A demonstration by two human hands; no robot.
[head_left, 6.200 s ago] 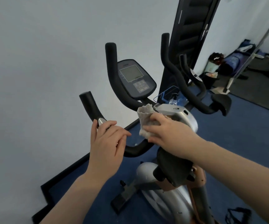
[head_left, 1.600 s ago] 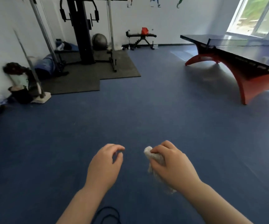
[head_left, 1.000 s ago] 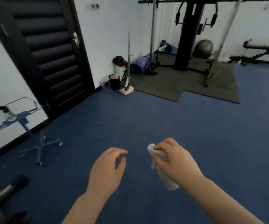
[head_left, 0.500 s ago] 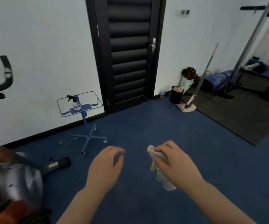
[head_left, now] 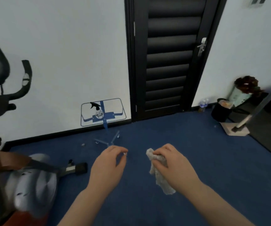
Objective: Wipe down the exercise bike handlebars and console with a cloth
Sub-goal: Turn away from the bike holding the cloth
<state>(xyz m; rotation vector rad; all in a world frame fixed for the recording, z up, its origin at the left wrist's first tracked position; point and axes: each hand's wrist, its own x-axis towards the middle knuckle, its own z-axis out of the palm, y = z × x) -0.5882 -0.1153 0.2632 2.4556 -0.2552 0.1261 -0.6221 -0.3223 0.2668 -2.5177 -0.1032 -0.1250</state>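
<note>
Our right hand (head_left: 174, 167) grips the cloth (head_left: 160, 175), bunched, tail hanging down. Left hand (head_left: 107, 167) holds nothing, fingers loosely curled. Both over blue floor (head_left: 213, 160). Bike handlebars (head_left: 17, 88) well apart, off left by the wall.

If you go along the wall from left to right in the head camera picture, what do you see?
Bike handlebars → spray bottle on a clear table → black door → water bottle → black bin

The exercise bike (head_left: 9, 144) is blurred and cut off by the left edge; the cloth (head_left: 160, 175) is partly hidden behind the right hand (head_left: 172, 167).
</note>
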